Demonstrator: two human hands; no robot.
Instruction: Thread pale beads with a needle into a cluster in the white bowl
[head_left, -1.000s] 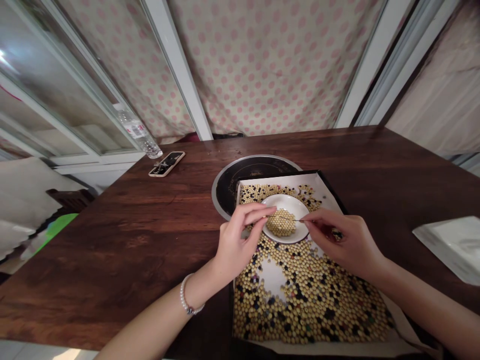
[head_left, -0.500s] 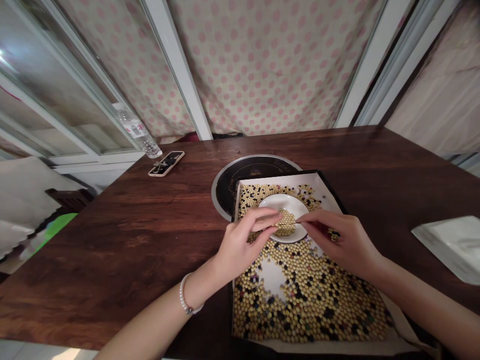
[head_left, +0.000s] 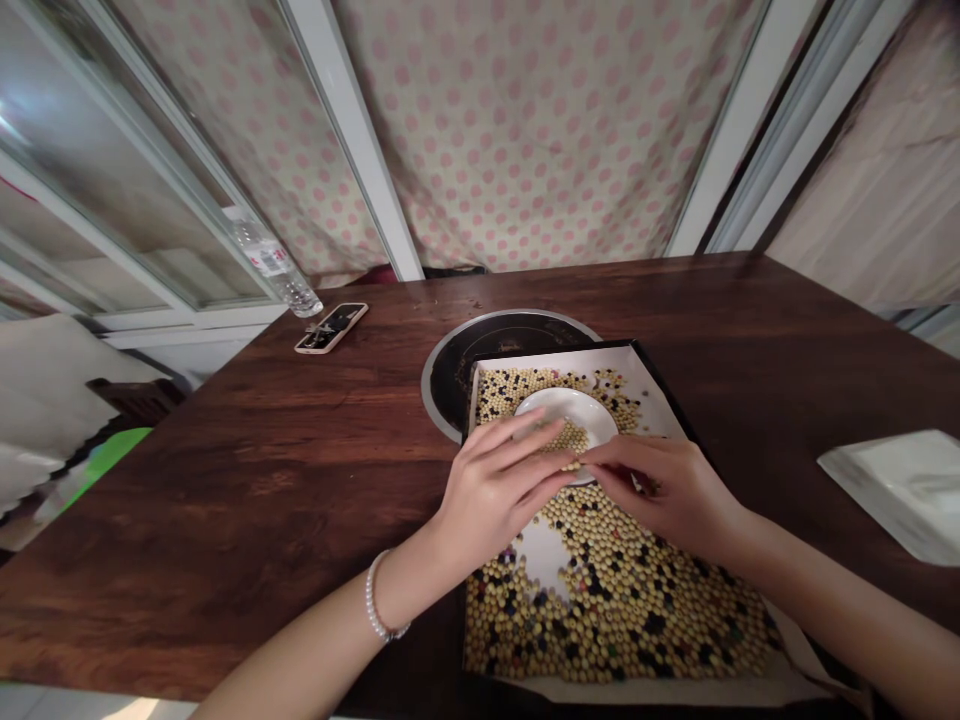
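Note:
A black tray (head_left: 654, 374) lined with white paper holds several yellow and dark beads (head_left: 622, 600). In its far half sits a white bowl (head_left: 570, 404) with a small heap of yellow beads (head_left: 574, 436). My left hand (head_left: 501, 482) and my right hand (head_left: 667, 490) meet fingertip to fingertip over the bowl's near rim. Each has its fingers pressed together in a pinch. What they pinch is hidden. A pearl bracelet (head_left: 379, 610) circles my left wrist.
The tray lies on a dark wooden table, partly over a round black inset plate (head_left: 459, 362). A phone (head_left: 332, 327) and a plastic bottle (head_left: 274, 266) are at the far left edge. A white plastic packet (head_left: 900, 490) lies at the right.
A thin needle or thread stretched between my hands a second ago. Both hands have since drawn together and nearer to me, and the thin piece no longer shows.

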